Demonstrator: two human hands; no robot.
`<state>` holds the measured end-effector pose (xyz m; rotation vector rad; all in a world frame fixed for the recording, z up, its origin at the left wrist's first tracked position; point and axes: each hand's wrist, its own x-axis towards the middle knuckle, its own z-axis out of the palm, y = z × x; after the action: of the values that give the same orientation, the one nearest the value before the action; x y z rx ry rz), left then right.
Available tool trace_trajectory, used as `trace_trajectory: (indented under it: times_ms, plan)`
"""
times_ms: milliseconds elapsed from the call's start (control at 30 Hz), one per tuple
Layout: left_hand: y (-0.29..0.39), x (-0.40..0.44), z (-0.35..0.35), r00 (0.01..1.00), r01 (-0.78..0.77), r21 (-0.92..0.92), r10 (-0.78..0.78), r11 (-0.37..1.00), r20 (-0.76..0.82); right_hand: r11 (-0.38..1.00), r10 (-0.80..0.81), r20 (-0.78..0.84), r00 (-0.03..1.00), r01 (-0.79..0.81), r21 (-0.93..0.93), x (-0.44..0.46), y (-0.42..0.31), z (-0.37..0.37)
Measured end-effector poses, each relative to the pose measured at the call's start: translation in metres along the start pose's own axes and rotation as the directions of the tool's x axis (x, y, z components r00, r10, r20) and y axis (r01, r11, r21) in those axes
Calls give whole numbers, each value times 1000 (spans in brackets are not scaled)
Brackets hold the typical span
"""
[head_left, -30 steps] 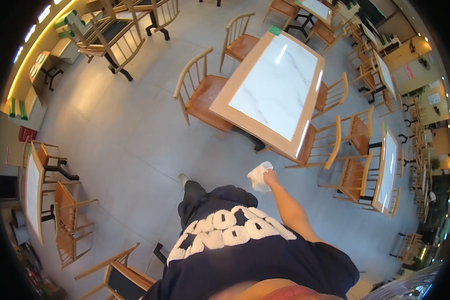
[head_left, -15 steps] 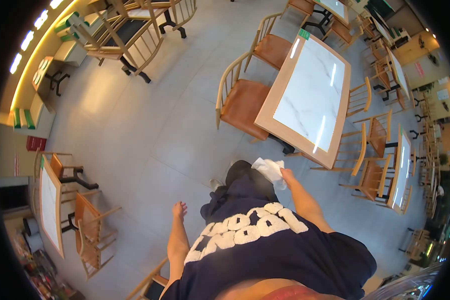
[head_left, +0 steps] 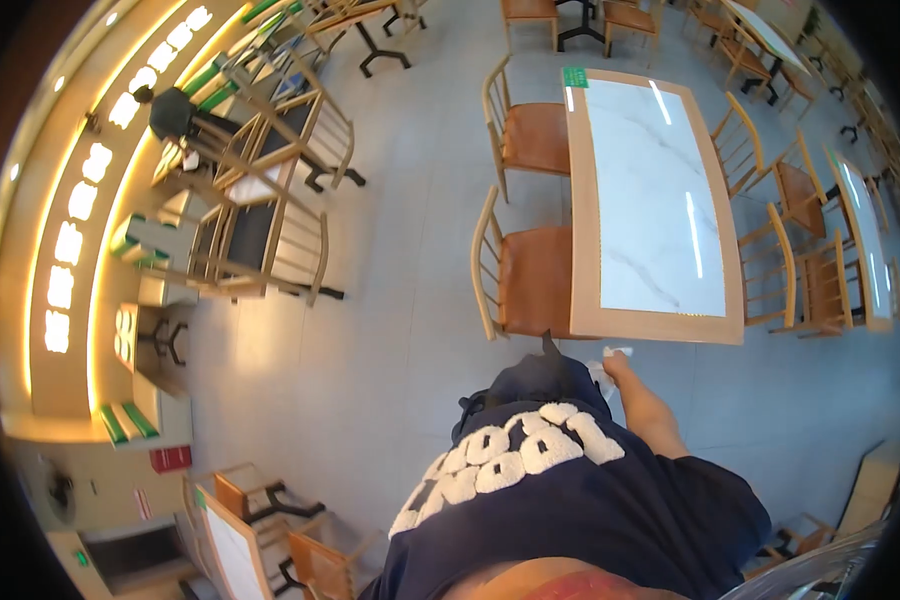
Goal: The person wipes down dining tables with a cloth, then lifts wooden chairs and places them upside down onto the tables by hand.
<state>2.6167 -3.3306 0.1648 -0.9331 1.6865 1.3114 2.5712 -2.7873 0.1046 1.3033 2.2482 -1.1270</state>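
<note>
My right hand (head_left: pixel 616 364) is closed on a crumpled white cloth (head_left: pixel 601 379). Part of the cloth sticks out past the fingers, and my dark shirt hides some of it. It could be fabric or paper; I cannot tell which. Just beyond this hand is the near edge of a table (head_left: pixel 660 328) with a wooden border and a white marbled top. The hand is low beside my body and apart from the table. My left hand is out of view.
Brown-seated chairs (head_left: pixel 535 275) line the table's left side, with wooden chairs (head_left: pixel 767 262) on its right. A green label (head_left: pixel 575 77) marks its far corner. Stacked chairs (head_left: pixel 270 235) stand at left, where a person in dark clothes (head_left: pixel 173 112) bends near the lit wall.
The view has turned left and I am closer to the table's near end. My left hand has gone out of view. My right hand still holds the cloth, now nearer my body.
</note>
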Motion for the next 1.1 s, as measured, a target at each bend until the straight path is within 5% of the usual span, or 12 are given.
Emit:
trace_trajectory:
  times_ms: [133,233,400,500,633,733,833,933,1033,1100]
  plan:
    - [68,12,-26,998,2,311,-23,950,64,983,-125,91,988,111,148,22,-37,18]
    - [141,40,-46,994,-53,540,-7,840,108,986,-163,15,987,162,46,-15,-76,-1]
    - [285,168,-58,949,-298,829,240,474,204,962,237,-165,957,-208,179,-57,-33,34]
    - [425,169,-4,766,-539,834,480,116,428,798,577,-244,780,-474,371,-105,23,86]
    - [556,134,88,435,-836,520,368,-174,822,382,845,-59,531,-523,762,-224,-42,127]
    - [590,116,141,141,-841,109,-20,-529,990,269,898,-60,436,-434,860,-286,-102,186]
    - [584,130,176,-45,-729,-323,-429,-604,902,183,925,-60,374,-303,935,-344,-153,298]
    - [545,172,195,112,-579,-485,-654,-655,748,-86,955,156,253,-269,959,-393,-224,391]
    - [505,210,229,457,-660,-272,-662,-700,595,-217,955,271,121,-338,916,-437,-302,454]
    - [485,234,253,517,-607,-360,-696,-708,498,-323,938,342,45,-236,916,-459,-343,493]
